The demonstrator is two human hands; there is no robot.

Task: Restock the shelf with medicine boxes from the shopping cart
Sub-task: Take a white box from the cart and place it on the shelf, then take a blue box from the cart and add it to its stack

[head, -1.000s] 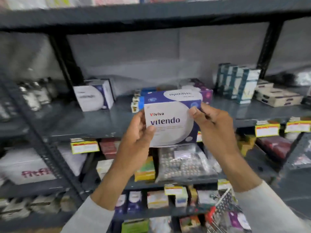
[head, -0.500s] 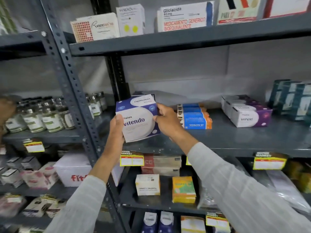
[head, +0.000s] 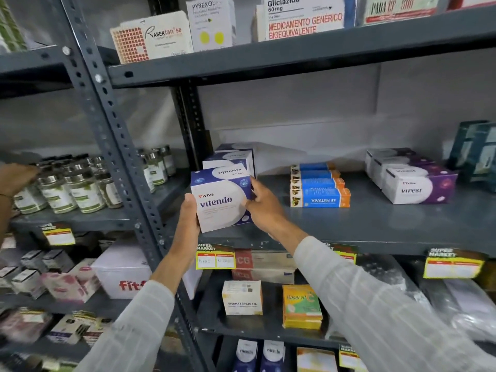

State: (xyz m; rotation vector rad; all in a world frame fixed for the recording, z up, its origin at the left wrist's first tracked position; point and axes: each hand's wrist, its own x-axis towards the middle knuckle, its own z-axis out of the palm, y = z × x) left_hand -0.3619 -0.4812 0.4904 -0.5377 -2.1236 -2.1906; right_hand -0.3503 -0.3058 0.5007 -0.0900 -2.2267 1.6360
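A white and blue Vitendo box [head: 221,201] sits at the left front of the grey middle shelf [head: 375,226], its lower edge at or just above the shelf surface. My left hand [head: 189,222] grips its left side and my right hand [head: 264,208] grips its right side. Behind it stand two more Vitendo boxes [head: 232,158]. The shopping cart is out of view.
A perforated grey upright [head: 115,146] stands just left of the box. Blue and orange Vivalyn boxes [head: 319,187] and purple Virest boxes [head: 418,183] occupy the shelf to the right. Glass jars [head: 77,189] fill the left bay, where another person's hand [head: 14,178] reaches.
Both hands carried the Vitendo box left and down onto the shelf's front-left area, in front of matching boxes. The camera view swung left and up.
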